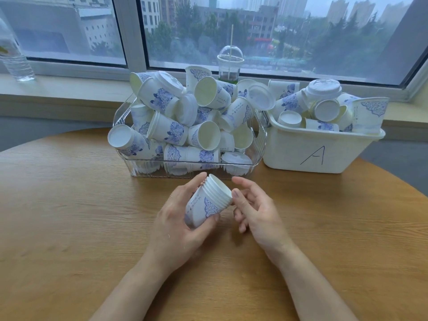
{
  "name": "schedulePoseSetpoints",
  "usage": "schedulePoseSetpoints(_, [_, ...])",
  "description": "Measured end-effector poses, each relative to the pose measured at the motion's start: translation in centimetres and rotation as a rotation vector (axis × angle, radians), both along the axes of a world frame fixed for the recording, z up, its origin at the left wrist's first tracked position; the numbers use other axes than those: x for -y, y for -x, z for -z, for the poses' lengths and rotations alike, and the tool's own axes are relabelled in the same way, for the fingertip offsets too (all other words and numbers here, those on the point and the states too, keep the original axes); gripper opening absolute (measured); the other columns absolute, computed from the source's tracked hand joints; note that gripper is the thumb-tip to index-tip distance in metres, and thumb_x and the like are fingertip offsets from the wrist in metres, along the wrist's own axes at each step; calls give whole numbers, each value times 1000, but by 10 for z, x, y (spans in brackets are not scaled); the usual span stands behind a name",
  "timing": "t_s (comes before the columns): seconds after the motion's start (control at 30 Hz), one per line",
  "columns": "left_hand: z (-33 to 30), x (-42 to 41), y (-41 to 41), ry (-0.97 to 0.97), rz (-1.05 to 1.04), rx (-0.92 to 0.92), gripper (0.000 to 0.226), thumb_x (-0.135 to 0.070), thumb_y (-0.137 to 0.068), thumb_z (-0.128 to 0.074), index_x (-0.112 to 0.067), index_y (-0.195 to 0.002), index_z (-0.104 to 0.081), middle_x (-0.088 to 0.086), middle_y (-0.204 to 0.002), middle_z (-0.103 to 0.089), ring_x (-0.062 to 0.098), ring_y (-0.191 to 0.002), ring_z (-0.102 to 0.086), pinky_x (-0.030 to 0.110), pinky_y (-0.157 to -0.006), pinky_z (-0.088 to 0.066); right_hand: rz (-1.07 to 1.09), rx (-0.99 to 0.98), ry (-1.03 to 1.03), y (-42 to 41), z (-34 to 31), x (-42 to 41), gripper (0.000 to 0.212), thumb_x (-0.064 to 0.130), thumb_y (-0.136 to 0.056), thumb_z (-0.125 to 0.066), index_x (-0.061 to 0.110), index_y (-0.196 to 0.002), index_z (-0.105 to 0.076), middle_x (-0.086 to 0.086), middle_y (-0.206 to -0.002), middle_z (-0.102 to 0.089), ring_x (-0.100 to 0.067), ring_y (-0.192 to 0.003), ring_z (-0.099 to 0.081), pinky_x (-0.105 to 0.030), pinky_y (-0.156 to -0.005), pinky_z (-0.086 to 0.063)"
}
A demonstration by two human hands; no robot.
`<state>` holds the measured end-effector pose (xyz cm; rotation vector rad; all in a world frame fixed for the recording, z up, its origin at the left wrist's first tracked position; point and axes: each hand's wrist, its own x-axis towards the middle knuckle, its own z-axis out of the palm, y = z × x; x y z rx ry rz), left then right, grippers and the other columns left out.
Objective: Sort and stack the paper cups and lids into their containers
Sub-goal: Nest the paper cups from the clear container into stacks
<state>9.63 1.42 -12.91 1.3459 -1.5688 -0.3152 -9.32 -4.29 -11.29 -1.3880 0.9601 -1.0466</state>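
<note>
one view, head: wooden table (69, 205) seen from above.
stack: nested paper cups (208, 202) near centre, tilted, rims far-right.
left hand (178, 225): grasping the stack.
right hand (254, 212): released, fingers loose, just beside the rims.
supply: clear bin (259, 137) far centre; white bin (301, 154) marked a, far right.
advice: likely steady the stack, seat each cup squarely.

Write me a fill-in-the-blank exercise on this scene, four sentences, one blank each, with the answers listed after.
1. The left hand holds a nested stack of cups above the ____.
2. The white bin is marked with the letter ____.
3. The clear bin stands to the ____ of the white bin.
4. The right hand holds ____.

Answers: table; A; left; nothing
</note>
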Motion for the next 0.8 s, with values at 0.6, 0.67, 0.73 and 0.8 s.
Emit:
schedulePoseSetpoints(0.6, [-6, 12, -16, 61, -264, -242, 77, -27, -86, -85, -40, -151, -47, -12, -133, -59, -7, -121, -54, 17, -99, -49, 270, -458, 548, -63, -55, 66, 68, 43, -87, -82, 29, -145, -52, 12, -141, -58, -7, -131, -52, -35, -112, -45])
schedulePoseSetpoints(0.67, [-6, 13, -16, 74, -283, -192, 79, -24, -84, -86, -34, -153, -48, -11, -132, -60, -15, -118, -51, 2, -95, -39, 255, -527, 559, -76, -58, 76, 74, 45, -85, -84, 27, -147, -49, 9, -144, -56, -10, -133, -51, -37, -113, -45])
schedulePoseSetpoints(0.73, [-5, 13, -15, 79, -283, -166, 83, -23, -83, -87, -31, -155, -47, -11, -133, -59, -17, -118, -49, -1, -95, -35, 266, -577, 570, -84, -59, 83, 77, 45, -84, -84, 24, -149, -48, 7, -146, -55, -13, -135, -51, -38, -113, -44])
schedulePoseSetpoints(0.8, [-3, 13, -15, 85, -268, -169, 87, -24, -82, -88, -33, -157, -45, -13, -133, -58, -9, -118, -53, 1, -97, -36, 285, -602, 577, -88, -58, 90, 79, 42, -84, -85, 21, -150, -47, 3, -149, -54, -17, -138, -49, -40, -115, -42])
